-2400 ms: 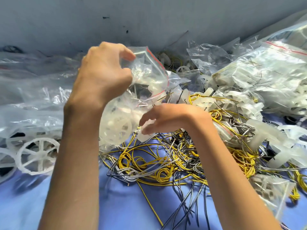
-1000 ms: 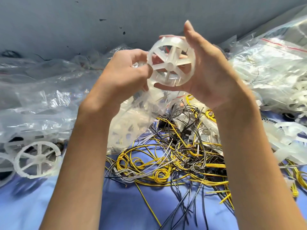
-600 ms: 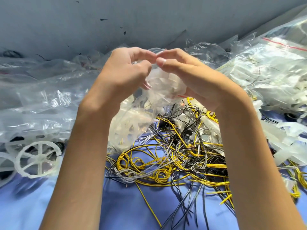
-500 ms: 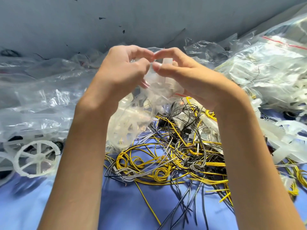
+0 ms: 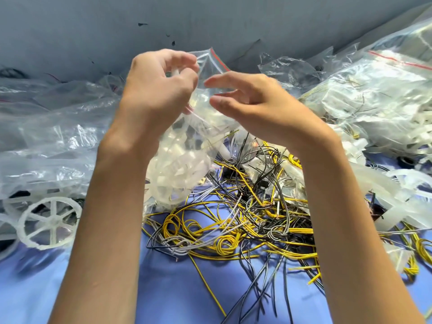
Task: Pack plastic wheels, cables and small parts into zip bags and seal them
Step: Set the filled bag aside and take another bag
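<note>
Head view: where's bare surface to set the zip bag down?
Bare blue surface between left forearm and right forearm, below the cable tangle; another patch bottom left, under the white wheel. Crowded: tangle centre-right, bags along the back.

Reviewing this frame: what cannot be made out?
Head view only.
Whether the zip bag is sealed: left hand covers its mouth.
Its contents: blurred behind crinkled plastic.
Whether the right hand touches it: motion blur.
Extent of the large bag at right: cut by frame edge.
</note>
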